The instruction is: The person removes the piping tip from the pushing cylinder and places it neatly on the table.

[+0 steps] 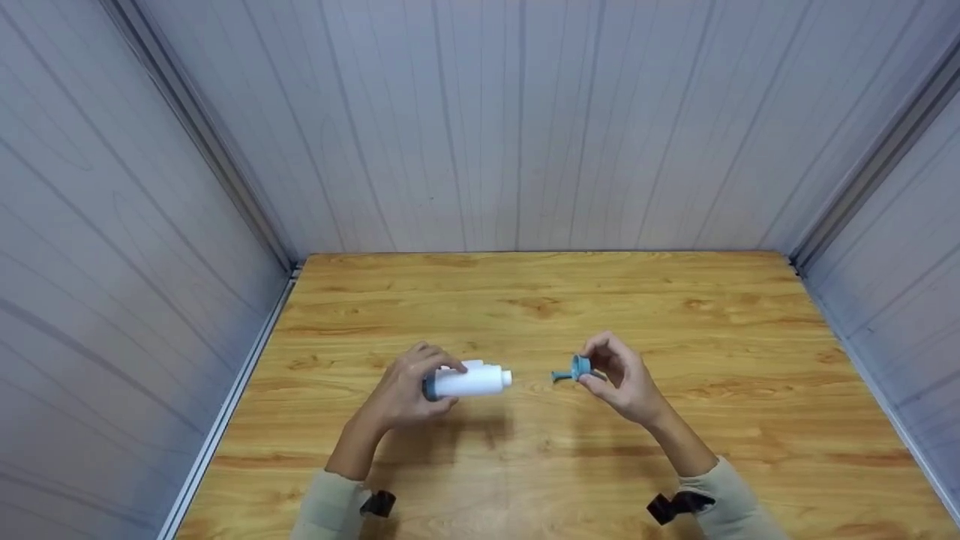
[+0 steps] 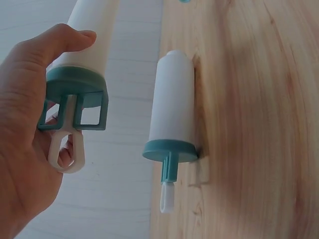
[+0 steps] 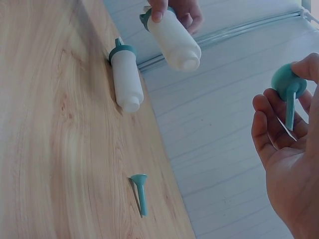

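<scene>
My left hand (image 1: 409,386) grips a white plastic cylinder (image 1: 472,382) lengthwise above the table, its narrow neck pointing right. In the left wrist view, its teal end cap (image 2: 77,82) carries a frame and a white pull ring (image 2: 67,154). A matching cylinder (image 2: 172,99) lies on the table behind it, partly hidden in the head view. My right hand (image 1: 630,382) pinches a rounded teal nozzle (image 3: 289,82) with a thin spout between thumb and fingers. Beyond its fingertips, a second teal piece, a flared funnel-like nozzle (image 3: 141,191), lies on the table, apart from the hand.
The wood-grain table (image 1: 540,307) is bounded by pale panels at the back (image 1: 480,135), left (image 1: 112,262) and right (image 1: 900,247). Metal rails run along its side edges. Dark wrist mounts (image 1: 379,503) sit on both sleeves.
</scene>
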Demonstrator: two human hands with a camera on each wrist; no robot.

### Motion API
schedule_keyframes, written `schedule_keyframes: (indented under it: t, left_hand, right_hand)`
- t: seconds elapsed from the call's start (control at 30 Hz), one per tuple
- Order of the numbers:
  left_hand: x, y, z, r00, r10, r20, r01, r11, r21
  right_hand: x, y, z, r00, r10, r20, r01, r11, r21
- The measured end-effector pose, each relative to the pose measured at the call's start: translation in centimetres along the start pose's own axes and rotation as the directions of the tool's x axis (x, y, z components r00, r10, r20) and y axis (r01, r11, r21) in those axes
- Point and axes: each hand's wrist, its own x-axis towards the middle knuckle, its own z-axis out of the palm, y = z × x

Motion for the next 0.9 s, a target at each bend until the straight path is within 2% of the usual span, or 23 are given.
schedule_keyframes:
  t: [0.23, 0.43, 0.67, 0.9]
  left_hand:
    - [-0.3, -0.7, 0.9, 1.000, -0.005, -0.006, 0.006, 1.000, 0.027]
    - [-1.0, -1.4, 1.7, 1.000, -0.003, -0.014, 0.003, 0.999, 0.046]
    - [-1.9, -2.2, 2.4, 1.000, -0.015, -0.006, 0.016, 0.998, 0.055]
    - [-2.6, -2.4, 2.6, 0.996, -0.083, 0.037, 0.080, 0.994, 0.078]
  right_hand:
    - [0.1, 0.0, 0.1, 1.000, -0.003, 0.009, 0.003, 1.000, -0.002]
    - [0.1, -0.1, 0.1, 0.999, 0.032, -0.006, -0.032, 0.999, 0.004]
    - [0.2, -0.2, 0.3, 1.000, -0.004, -0.002, 0.004, 1.000, 0.011]
    - [0.1, -0.1, 0.1, 1.000, 0.004, 0.000, -0.004, 1.000, 0.006]
